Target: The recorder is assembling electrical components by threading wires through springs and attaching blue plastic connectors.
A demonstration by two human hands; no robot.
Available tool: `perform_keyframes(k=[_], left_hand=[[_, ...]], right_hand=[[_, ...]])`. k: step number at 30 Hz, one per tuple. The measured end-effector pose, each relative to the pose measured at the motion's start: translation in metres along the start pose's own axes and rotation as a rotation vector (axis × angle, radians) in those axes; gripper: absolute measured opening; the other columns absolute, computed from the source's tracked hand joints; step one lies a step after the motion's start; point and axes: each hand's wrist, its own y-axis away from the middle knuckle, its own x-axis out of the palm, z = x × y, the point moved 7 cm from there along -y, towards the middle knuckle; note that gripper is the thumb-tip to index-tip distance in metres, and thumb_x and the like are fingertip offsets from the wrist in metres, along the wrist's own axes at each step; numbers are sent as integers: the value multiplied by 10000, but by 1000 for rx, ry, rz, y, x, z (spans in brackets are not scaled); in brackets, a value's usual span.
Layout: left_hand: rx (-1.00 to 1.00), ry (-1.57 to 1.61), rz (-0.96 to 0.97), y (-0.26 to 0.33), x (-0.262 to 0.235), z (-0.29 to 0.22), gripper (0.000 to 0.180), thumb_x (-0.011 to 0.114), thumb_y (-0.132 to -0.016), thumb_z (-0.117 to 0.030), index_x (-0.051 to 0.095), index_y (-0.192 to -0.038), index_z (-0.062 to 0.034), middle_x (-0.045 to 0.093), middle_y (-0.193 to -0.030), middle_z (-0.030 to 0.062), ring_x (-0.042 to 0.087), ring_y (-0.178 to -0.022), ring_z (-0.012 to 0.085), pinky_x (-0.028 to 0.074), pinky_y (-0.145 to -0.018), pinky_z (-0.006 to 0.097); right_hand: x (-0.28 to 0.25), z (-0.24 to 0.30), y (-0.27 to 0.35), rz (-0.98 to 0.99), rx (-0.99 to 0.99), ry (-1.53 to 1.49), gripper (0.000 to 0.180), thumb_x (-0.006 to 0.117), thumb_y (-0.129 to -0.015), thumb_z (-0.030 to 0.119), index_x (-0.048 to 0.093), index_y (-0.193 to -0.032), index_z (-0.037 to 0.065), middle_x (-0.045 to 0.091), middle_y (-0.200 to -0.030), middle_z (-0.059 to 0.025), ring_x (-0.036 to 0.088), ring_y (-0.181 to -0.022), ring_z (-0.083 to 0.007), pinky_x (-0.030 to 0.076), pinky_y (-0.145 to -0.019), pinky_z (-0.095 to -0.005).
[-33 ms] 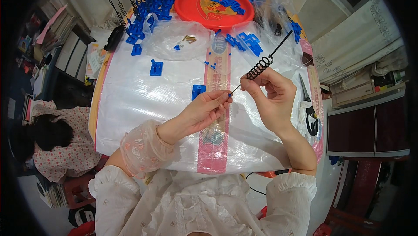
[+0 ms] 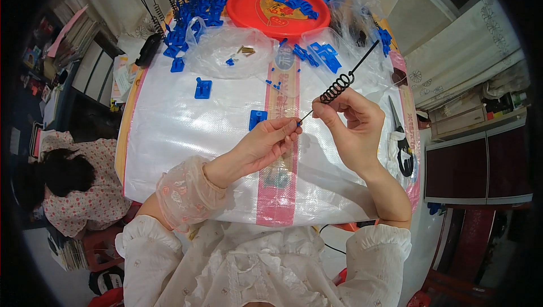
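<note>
Between the thumb and finger of my right hand (image 2: 356,131) is the lower end of a black coil spring (image 2: 337,88). Its straight upper end points to the far right, and a thin straight end runs down to my left hand. The fingertips of my left hand (image 2: 266,144) pinch a small blue piece (image 2: 298,123) at the tip of that thin end; the fingers mostly cover it. Just beyond my left hand a blue plastic base (image 2: 258,119) lies on the white woven sheet (image 2: 186,131). Another blue base (image 2: 203,88) lies farther left.
Many blue bases with upright springs (image 2: 195,10) crowd the far left. A red tray (image 2: 243,15) holds blue parts. Clear plastic bags (image 2: 218,52) lie before it, with brass pins (image 2: 246,50). Black-handled scissors (image 2: 404,157) lie right. Another person (image 2: 85,188) sits at left.
</note>
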Motion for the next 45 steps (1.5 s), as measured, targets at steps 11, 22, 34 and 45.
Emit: perform_keyframes(k=[11,22,34,45], left_hand=[[-2,13,60,-1,-1,0,225,572,-1056,-166,622,-1209,-8,646,-1029,9,617,-850,35,554,-766,152],[-6,0,-7,0,2,1,223,640,-1019,-194,656,-1172,-32,652,-1015,15,606,-835,32,536,-714,142],[-7,49,22,0,2,0,239,646,-1014,-190,647,-1191,-29,649,-1029,20,603,-841,37,539,-731,142],[14,33,-6,0,1,-1,232,635,-1021,-181,642,-1196,-29,647,-1043,38,599,-841,42,543,-734,147]], right_hand=[[0,2,-2,-3,-11,-4,151,755,-858,-10,626,-780,-10,588,-673,4,519,-647,-44,402,-590,-232],[0,0,0,-1,-5,-14,155,761,-858,-1,628,-780,-9,599,-677,1,529,-646,-47,409,-596,-234],[0,-4,-1,12,-11,18,157,762,-850,6,627,-773,-9,590,-657,-13,533,-629,-57,415,-584,-239],[1,-8,0,2,59,14,77,743,-844,-17,669,-822,-22,655,-691,-43,613,-637,-82,458,-593,-244]])
